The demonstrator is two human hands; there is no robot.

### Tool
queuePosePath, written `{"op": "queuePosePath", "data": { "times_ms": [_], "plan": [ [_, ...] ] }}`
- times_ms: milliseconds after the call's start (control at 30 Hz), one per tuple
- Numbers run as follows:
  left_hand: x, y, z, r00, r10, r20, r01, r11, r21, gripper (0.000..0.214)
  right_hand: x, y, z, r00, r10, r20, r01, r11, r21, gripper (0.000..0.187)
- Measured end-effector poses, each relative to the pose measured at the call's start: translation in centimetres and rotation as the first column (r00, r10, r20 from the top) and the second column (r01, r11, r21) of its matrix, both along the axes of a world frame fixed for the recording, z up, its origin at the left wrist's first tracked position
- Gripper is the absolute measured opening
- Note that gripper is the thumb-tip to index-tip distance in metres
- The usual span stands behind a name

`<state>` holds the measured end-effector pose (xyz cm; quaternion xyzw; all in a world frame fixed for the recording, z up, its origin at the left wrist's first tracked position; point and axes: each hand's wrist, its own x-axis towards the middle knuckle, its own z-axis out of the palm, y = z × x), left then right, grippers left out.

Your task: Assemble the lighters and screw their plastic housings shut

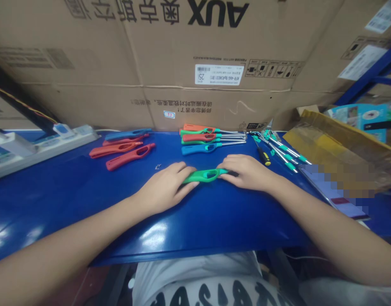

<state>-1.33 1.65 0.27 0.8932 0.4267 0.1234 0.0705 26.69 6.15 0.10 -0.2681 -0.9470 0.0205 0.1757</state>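
A green gas lighter is held level just above the blue table, between both hands. My left hand is closed around its handle end. My right hand pinches the teal collar end, and its fingers hide most of what extends from there. Beyond them lies a group of long-necked lighters, with a blue lighter nearest and a red lighter behind it. To the left are several loose handles without metal tubes, among them a red handle and a blue handle. A small metal piece lies near my left hand.
Metal tubes with teal parts and a yellow-black screwdriver lie to the right. Beside them are a phone-like slab and a brown-taped packet. A power strip sits at left; a large carton stands behind.
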Motion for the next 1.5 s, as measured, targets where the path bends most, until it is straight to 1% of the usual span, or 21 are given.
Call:
{"op": "queuePosePath", "data": {
  "times_ms": [200, 300, 367, 400, 433, 467, 533, 600, 633, 700, 800, 867, 900, 967, 1000, 1033, 1067, 1133, 1200, 1333, 1500],
  "plan": [
    [-0.1, 0.1, -0.5, 0.999, -0.051, -0.013, 0.051, 0.998, 0.034, 0.041, 0.4, 0.3, 0.2, 0.997, -0.038, 0.074, 0.040, 0.999, -0.025, 0.019],
    [-0.1, 0.2, -0.8, 0.998, -0.064, -0.019, 0.064, 0.997, 0.053, 0.043, 0.8, 0.5, 0.7, 0.992, -0.075, 0.101, 0.083, 0.994, -0.075, 0.019],
    [0.0, 0.2, -0.8, 0.997, -0.068, -0.028, 0.070, 0.995, 0.068, 0.043, 1.3, 0.7, 1.2, 0.976, -0.181, 0.122, 0.193, 0.976, -0.101, 0.025],
    [0.0, 0.2, -0.8, 0.997, -0.072, -0.038, 0.075, 0.994, 0.076, 0.042, 1.6, 0.8, 1.5, 0.949, -0.279, 0.144, 0.294, 0.951, -0.094, 0.028],
    [0.0, 0.1, -0.8, 0.996, -0.074, -0.049, 0.078, 0.993, 0.088, 0.041, 2.0, 1.0, 1.6, 0.899, -0.403, 0.173, 0.419, 0.906, -0.068, 0.031],
    [0.1, 0.0, -0.7, 0.995, -0.070, -0.064, 0.076, 0.992, 0.104, 0.040, 2.5, 1.3, 1.7, 0.819, -0.536, 0.207, 0.551, 0.834, -0.021, 0.034],
    [0.2, -0.3, -0.6, 0.994, -0.031, -0.102, 0.046, 0.989, 0.142, 0.036, 3.5, 1.8, 1.7, 0.598, -0.756, 0.268, 0.769, 0.635, 0.073, 0.042],
    [0.3, -0.7, -0.4, 0.989, 0.044, -0.140, -0.018, 0.983, 0.181, 0.035, 4.4, 2.5, 1.6, 0.422, -0.839, 0.343, 0.883, 0.466, 0.055, 0.046],
    [0.3, -1.0, -0.3, 0.984, 0.085, -0.159, -0.054, 0.980, 0.193, 0.035, 4.8, 2.8, 1.5, 0.378, -0.845, 0.378, 0.909, 0.416, 0.022, 0.045],
    [0.4, -1.5, 0.0, 0.972, 0.141, -0.187, -0.104, 0.975, 0.194, 0.035, 5.3, 3.2, 1.5, 0.371, -0.831, 0.414, 0.919, 0.393, -0.034, 0.039],
    [0.5, -2.1, 0.2, 0.976, 0.127, -0.178, -0.102, 0.985, 0.141, 0.035, 5.0, 3.0, 2.7, 0.417, -0.831, 0.368, 0.901, 0.432, -0.045, 0.039],
    [0.5, -2.4, 0.1, 0.987, 0.087, -0.137, -0.074, 0.992, 0.099, 0.038, 3.9, 2.2, 4.1, 0.460, -0.860, 0.222, 0.883, 0.468, -0.018, 0.044],
    [0.5, -2.5, 0.0, 0.991, 0.068, -0.113, -0.058, 0.995, 0.084, 0.039, 3.1, 1.6, 4.8, 0.534, -0.846, 0.004, 0.845, 0.534, -0.028, 0.043],
    [0.6, -2.5, -0.3, 0.997, 0.028, -0.070, -0.023, 0.998, 0.065, 0.038, 0.8, 0.1, 5.9, 0.673, -0.669, -0.315, 0.676, 0.730, -0.104, 0.035],
    [0.6, -2.6, -0.4, 0.999, 0.008, -0.052, -0.005, 0.998, 0.062, 0.037, -0.4, -0.6, 6.3, 0.727, -0.557, -0.401, 0.548, 0.823, -0.150, 0.029],
    [0.7, -2.6, -0.5, 0.999, -0.008, -0.040, 0.011, 0.998, 0.061, 0.035, -1.8, -1.3, 6.4, 0.793, -0.452, -0.409, 0.396, 0.892, -0.218, 0.025],
    [0.7, -2.6, -0.6, 0.999, -0.021, -0.034, 0.023, 0.998, 0.062, 0.034, -3.1, -1.8, 6.3, 0.843, -0.375, -0.385, 0.270, 0.915, -0.299, 0.022],
    [0.9, -2.5, -0.7, 0.999, -0.036, -0.041, 0.038, 0.997, 0.066, 0.032, -5.5, -2.4, 5.6, 0.898, -0.243, -0.367, 0.087, 0.915, -0.394, 0.021],
    [1.0, -2.5, -0.8, 0.997, -0.041, -0.062, 0.046, 0.996, 0.074, 0.031, -7.4, -2.2, 4.6, 0.933, -0.186, -0.308, 0.031, 0.895, -0.445, 0.025],
    [1.2, -2.6, -0.7, 0.995, -0.059, -0.075, 0.067, 0.991, 0.118, 0.030, -9.8, -0.7, 2.8, 0.954, -0.156, -0.256, 0.021, 0.887, -0.462, 0.027],
    [1.1, -2.9, -0.7, 0.994, -0.075, -0.074, 0.085, 0.986, 0.143, 0.030, -11.0, 0.6, 1.8, 0.953, -0.177, -0.247, 0.034, 0.870, -0.492, 0.027]
  ]
}}
